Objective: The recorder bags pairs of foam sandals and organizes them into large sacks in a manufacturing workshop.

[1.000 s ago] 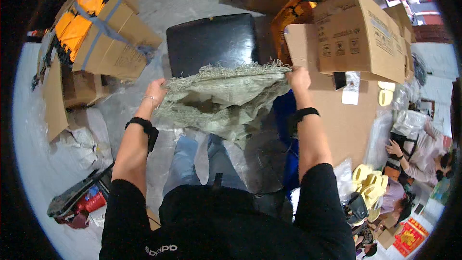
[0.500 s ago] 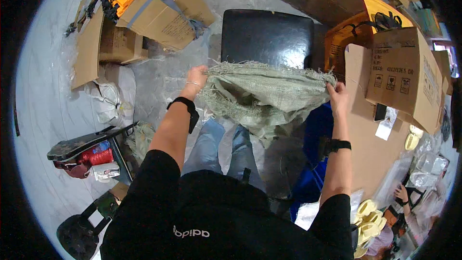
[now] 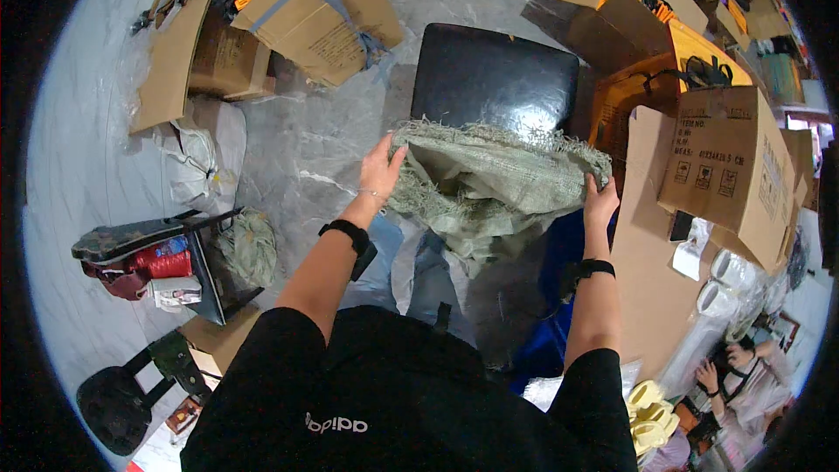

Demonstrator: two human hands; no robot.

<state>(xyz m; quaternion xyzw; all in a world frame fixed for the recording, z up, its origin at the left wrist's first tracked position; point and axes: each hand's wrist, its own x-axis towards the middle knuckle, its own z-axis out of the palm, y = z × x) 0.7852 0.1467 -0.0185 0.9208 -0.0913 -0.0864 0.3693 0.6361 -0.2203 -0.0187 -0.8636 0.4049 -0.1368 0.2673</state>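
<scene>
A pale green woven sack [image 3: 498, 179] with a frayed, stringy rim is stretched sideways in front of my legs, its mouth partly open. My left hand [image 3: 382, 170] grips the rim at the left end, the thumb showing and some fingers hidden behind the cloth. At the other end my right hand [image 3: 600, 201] holds the edge, fingers curled round it. The lower part of the sack sags between my hands. Just beyond the frayed rim is a black, shiny square-topped seat [image 3: 496, 74].
Open cardboard boxes [image 3: 301, 22] with orange items stand at the far left. On the right are an orange crate [image 3: 631, 92], a closed carton [image 3: 725, 166] and flat cardboard [image 3: 642, 271]. A black stool [image 3: 131, 240] lies at left beside a crumpled sack [image 3: 247, 249]. Another person's hands [image 3: 724, 367] show at lower right.
My left hand has moved right and down a little, its thumb now lifted. The right hand has shifted slightly lower, and the sack looks less taut between them.
</scene>
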